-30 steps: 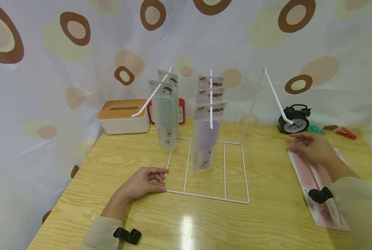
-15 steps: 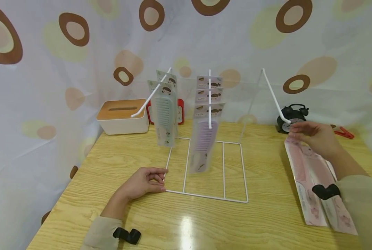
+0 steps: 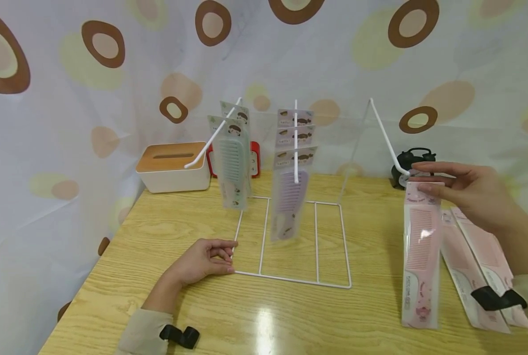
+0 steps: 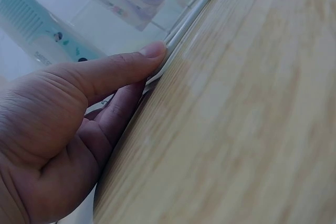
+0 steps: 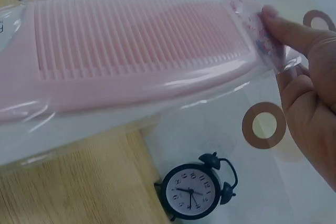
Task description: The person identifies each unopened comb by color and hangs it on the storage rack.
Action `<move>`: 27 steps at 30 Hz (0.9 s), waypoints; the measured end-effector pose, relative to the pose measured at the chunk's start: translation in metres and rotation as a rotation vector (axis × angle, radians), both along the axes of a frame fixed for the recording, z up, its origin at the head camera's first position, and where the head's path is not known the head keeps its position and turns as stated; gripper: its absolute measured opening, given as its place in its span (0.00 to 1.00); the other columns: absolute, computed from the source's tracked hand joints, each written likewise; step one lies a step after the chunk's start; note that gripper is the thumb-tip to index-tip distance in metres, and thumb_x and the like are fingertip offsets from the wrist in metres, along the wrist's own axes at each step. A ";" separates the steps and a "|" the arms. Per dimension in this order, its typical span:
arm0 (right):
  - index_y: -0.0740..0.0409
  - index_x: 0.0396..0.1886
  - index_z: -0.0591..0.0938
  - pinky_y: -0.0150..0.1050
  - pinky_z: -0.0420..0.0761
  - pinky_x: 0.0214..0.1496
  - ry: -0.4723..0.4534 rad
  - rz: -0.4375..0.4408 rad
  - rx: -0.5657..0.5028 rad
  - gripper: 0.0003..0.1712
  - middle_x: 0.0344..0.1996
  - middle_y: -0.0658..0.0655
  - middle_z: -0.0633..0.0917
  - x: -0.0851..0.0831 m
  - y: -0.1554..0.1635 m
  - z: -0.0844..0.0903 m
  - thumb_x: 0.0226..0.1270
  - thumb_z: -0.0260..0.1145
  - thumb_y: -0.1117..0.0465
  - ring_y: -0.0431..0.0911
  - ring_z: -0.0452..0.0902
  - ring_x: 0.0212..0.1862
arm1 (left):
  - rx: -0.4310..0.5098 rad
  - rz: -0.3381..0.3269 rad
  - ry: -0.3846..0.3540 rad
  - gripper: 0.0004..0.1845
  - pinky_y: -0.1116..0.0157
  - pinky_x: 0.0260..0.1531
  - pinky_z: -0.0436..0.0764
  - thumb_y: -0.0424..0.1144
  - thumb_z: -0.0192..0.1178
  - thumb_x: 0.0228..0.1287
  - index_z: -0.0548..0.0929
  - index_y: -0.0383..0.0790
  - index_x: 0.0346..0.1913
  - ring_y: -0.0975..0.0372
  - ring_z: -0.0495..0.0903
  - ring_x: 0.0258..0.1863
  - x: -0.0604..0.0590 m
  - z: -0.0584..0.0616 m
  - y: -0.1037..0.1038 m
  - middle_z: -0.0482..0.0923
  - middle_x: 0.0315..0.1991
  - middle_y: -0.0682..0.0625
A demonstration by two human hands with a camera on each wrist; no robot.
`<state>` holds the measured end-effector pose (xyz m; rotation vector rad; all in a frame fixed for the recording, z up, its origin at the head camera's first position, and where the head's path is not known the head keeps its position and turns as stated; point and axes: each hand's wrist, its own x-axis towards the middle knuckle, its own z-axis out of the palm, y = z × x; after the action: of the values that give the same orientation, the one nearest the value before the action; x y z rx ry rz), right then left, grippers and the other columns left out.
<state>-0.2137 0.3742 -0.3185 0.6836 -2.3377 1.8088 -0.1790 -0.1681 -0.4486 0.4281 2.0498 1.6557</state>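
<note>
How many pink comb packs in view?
3. One pink comb pack hangs from the right hand, pinched at its top near the rack's right hook. Two more lie on the table beside it; others may hide beneath.

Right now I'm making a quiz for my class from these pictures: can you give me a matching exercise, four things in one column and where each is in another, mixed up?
Things:
1. pink comb pack
2. purple comb pack
3. tissue box
4. left hand

Places:
A. at the table's back left corner
B. hanging on the middle hook
C. pinched at its top by the right hand
D. on the table, touching the wire rack's front left corner

Pairs: 1-C, 2-B, 3-A, 4-D
</note>
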 end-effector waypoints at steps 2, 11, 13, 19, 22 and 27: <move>0.84 0.54 0.77 0.26 0.85 0.49 -0.007 0.094 -0.116 0.18 0.58 0.56 0.85 0.007 -0.003 0.007 0.63 0.56 0.87 0.41 0.84 0.56 | 0.002 0.002 -0.003 0.35 0.68 0.47 0.87 0.28 0.72 0.57 0.71 0.24 0.67 0.64 0.83 0.41 0.000 0.000 0.000 0.76 0.48 0.40; 0.89 0.40 0.80 0.28 0.84 0.51 0.112 0.311 -0.253 0.13 0.50 0.65 0.85 0.041 -0.024 0.026 0.63 0.50 0.90 0.50 0.80 0.56 | -0.006 -0.004 0.006 0.34 0.68 0.47 0.87 0.29 0.72 0.58 0.71 0.24 0.67 0.63 0.83 0.42 0.000 0.001 0.000 0.76 0.48 0.39; 0.88 0.38 0.81 0.30 0.83 0.47 0.176 0.360 -0.282 0.11 0.44 0.65 0.86 0.046 -0.033 0.030 0.62 0.53 0.90 0.51 0.78 0.52 | -0.008 0.002 0.002 0.34 0.69 0.47 0.87 0.29 0.72 0.57 0.72 0.25 0.66 0.63 0.83 0.42 0.000 0.002 0.000 0.76 0.49 0.39; 0.88 0.36 0.81 0.32 0.67 0.29 0.316 0.541 -0.382 0.06 0.36 0.65 0.85 0.059 -0.071 0.051 0.60 0.60 0.86 0.49 0.71 0.40 | -0.010 0.008 -0.006 0.34 0.68 0.46 0.87 0.29 0.72 0.57 0.73 0.27 0.67 0.62 0.82 0.43 0.000 0.002 0.001 0.76 0.49 0.40; 0.89 0.34 0.81 0.32 0.60 0.26 0.377 0.520 -0.402 0.05 0.32 0.64 0.84 0.063 -0.088 0.063 0.58 0.63 0.86 0.47 0.69 0.36 | -0.010 0.007 -0.005 0.34 0.68 0.47 0.87 0.30 0.72 0.57 0.72 0.27 0.67 0.62 0.83 0.43 0.000 0.001 0.001 0.76 0.49 0.41; 0.89 0.31 0.81 0.29 0.74 0.30 0.405 0.367 -0.417 0.05 0.32 0.65 0.86 0.066 -0.103 0.077 0.55 0.66 0.85 0.49 0.75 0.36 | -0.008 0.008 -0.003 0.34 0.68 0.47 0.87 0.29 0.72 0.57 0.72 0.27 0.67 0.62 0.83 0.43 0.000 0.000 0.000 0.76 0.49 0.41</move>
<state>-0.1475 0.2709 -0.2420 1.3197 -1.5906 1.9701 -0.1789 -0.1677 -0.4485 0.4150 2.0576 1.6510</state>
